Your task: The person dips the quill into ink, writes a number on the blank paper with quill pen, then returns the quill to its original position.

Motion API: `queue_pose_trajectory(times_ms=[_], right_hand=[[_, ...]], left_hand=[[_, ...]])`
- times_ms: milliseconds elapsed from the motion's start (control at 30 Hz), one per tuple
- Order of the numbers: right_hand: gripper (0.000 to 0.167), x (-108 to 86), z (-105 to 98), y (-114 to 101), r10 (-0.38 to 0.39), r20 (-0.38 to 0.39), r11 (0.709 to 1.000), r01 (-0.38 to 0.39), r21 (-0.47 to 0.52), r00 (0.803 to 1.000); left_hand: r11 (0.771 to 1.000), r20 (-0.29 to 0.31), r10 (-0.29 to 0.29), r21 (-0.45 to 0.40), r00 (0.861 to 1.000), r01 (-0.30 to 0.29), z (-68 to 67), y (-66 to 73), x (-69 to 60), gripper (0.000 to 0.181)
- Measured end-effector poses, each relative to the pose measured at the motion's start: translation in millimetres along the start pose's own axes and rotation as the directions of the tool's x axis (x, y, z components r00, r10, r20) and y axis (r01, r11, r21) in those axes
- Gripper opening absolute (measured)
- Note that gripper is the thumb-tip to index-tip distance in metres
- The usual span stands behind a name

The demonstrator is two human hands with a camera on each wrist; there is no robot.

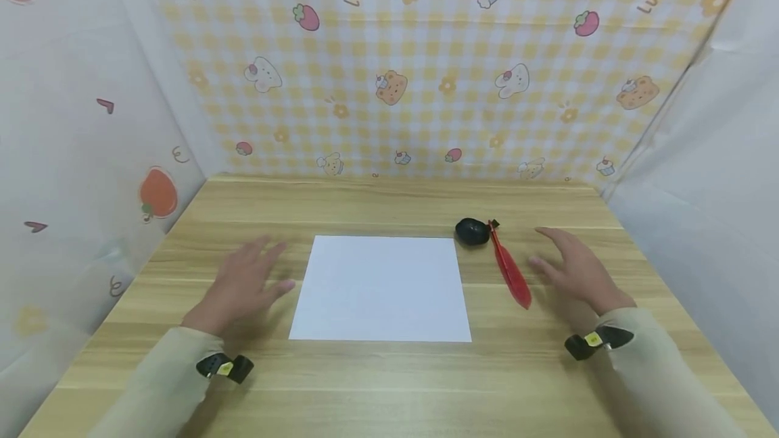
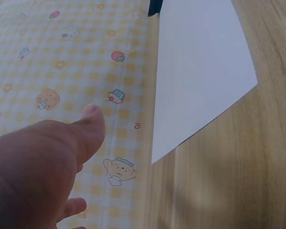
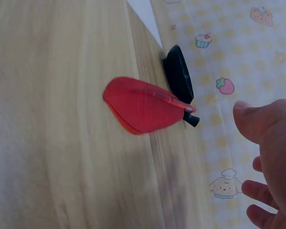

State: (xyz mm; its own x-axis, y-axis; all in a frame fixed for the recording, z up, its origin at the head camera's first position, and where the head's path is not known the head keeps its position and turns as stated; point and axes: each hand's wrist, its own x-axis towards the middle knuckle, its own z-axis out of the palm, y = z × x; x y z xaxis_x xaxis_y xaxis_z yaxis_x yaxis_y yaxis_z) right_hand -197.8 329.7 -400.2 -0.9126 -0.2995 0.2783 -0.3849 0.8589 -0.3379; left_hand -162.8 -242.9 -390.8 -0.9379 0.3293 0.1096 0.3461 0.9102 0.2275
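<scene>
Lying whole — paper (image 1: 380, 288), head-view only

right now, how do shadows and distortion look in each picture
Head view: soft shadows fall on the table beside the left hand and right hand; left wrist view: the white sheet has one bowed edge, probably lens distortion; right wrist view: a dim, soft-edged shadow shows below the red feather.

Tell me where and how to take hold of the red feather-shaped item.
Probably pinch the red feather-shaped item by its narrow stem, near the dark tip, coming from the right: the stem is slimmer than the broad blade, the black object crowds its left, and the right hand is on the other side.
</scene>
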Motion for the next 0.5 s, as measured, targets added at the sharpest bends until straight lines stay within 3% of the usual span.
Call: queue_pose_trajectory(times_ms=[500], right_hand=[[0.049,24.8,15,16,-0.021,0.111,0.999,0.024,-0.025,0.994]], left_hand=[[0.994,0.046,0.077,-0.088,0.996,-0.072,10.5,3.4,16.5,0.075]])
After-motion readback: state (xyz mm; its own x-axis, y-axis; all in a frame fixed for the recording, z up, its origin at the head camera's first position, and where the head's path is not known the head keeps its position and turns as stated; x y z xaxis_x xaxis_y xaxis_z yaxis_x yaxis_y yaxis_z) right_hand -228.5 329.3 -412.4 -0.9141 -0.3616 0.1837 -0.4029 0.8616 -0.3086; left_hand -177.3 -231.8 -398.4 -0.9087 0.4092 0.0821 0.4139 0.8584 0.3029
